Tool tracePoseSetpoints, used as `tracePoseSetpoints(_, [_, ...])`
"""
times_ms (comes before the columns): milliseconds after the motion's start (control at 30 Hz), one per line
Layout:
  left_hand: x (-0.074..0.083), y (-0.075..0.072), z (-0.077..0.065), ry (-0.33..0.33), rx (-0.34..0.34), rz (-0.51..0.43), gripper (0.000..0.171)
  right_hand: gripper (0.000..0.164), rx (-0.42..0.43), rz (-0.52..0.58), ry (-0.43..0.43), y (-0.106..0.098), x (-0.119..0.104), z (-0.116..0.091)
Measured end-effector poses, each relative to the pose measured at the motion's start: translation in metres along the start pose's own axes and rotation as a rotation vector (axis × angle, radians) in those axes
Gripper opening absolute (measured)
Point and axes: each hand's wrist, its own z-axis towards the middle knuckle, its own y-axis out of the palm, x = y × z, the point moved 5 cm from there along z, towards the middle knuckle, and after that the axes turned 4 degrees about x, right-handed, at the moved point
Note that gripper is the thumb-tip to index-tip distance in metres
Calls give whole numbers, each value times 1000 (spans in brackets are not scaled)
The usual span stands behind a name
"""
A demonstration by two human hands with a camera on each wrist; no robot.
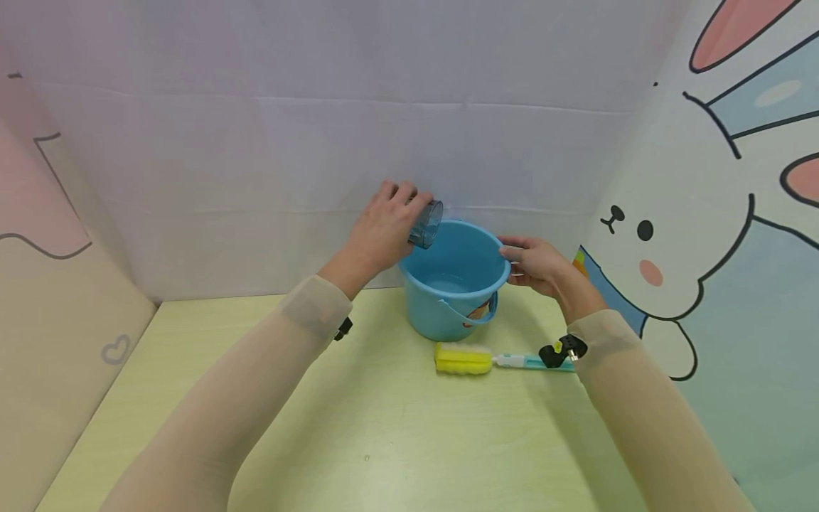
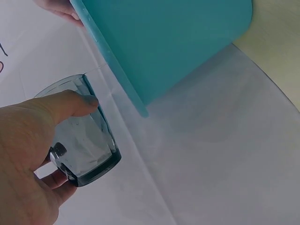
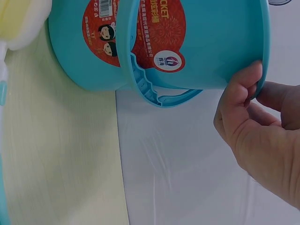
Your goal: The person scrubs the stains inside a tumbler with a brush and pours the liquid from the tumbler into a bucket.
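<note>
My left hand (image 1: 382,226) grips a clear bluish drinking glass (image 1: 427,225), thumb along one side and fingers round the other. Tipped well over, the glass has its mouth turned toward the light-blue bucket (image 1: 430,313) and sits just above its left rim. The left wrist view shows the glass (image 2: 86,140) close beside the bucket wall (image 2: 173,42). With thumb and fingers, my right hand (image 1: 536,264) pinches the bucket's rim on the right. The bucket stands upright on the table, its handle (image 3: 123,51) hanging down over a red label (image 3: 161,33).
In front of the bucket lies a cleaning brush with a yellow and white sponge head (image 1: 463,360) and a white and teal handle (image 1: 526,362). The pale wooden table (image 1: 384,441) meets a white wall covering (image 1: 256,178) behind. A rabbit-printed panel (image 1: 716,284) stands at right.
</note>
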Motion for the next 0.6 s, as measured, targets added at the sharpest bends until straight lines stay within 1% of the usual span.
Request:
tracePoseSetpoints(367, [1, 0, 0, 5, -2, 5, 70, 57, -5, -4, -5, 0, 0, -1])
tracePoseSetpoints(600, [3, -1, 0, 12, -3, 24, 68, 57, -6, 0, -5, 0, 0, -1])
